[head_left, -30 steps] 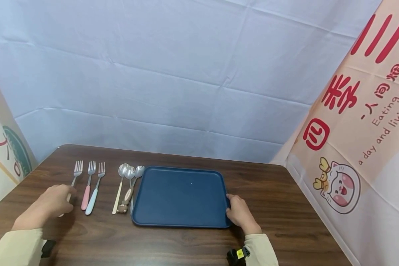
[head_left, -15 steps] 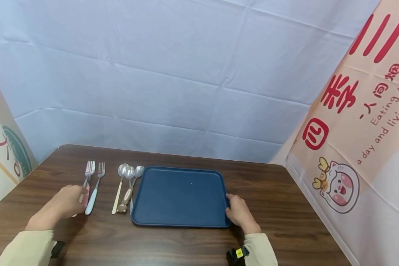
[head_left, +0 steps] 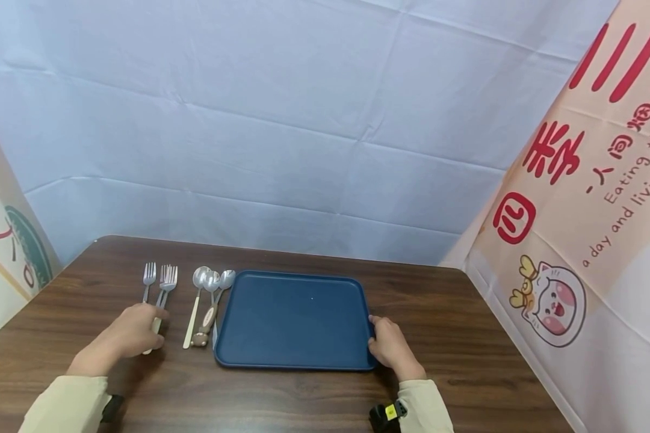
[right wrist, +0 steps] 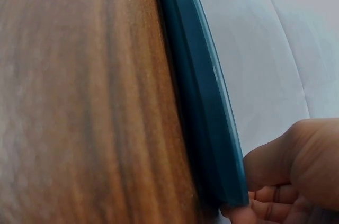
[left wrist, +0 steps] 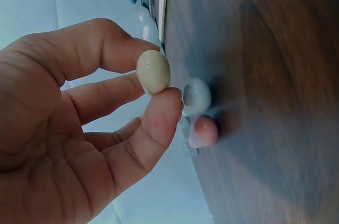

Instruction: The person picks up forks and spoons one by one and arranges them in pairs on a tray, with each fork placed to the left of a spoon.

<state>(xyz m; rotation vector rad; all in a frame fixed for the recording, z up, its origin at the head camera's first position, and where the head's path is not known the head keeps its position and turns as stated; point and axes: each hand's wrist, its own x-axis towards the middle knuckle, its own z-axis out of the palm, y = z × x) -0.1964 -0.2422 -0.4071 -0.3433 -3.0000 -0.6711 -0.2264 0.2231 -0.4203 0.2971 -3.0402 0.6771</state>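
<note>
My left hand pinches the cream handle of a metal fork between thumb and fingers. That fork's tines overlap the head of another fork lying behind. A separate fork lies just left of them, its lower part covered by the hand. In the left wrist view, the ends of a light-blue handle and a pink handle show beyond the held one. On the other side, my right hand grips the right edge of a dark-blue tray, thumb at the rim and fingers underneath.
Between forks and tray lie a cream-handled spoon, a spoon with a brown bear-shaped handle and a third spoon close against the tray's left edge. The wooden table ends at a pale cloth backdrop.
My left hand has carried the cream-handled fork to the right, past the pink-handled fork and over the light-blue one. The right hand and the tray have stayed in place.
</note>
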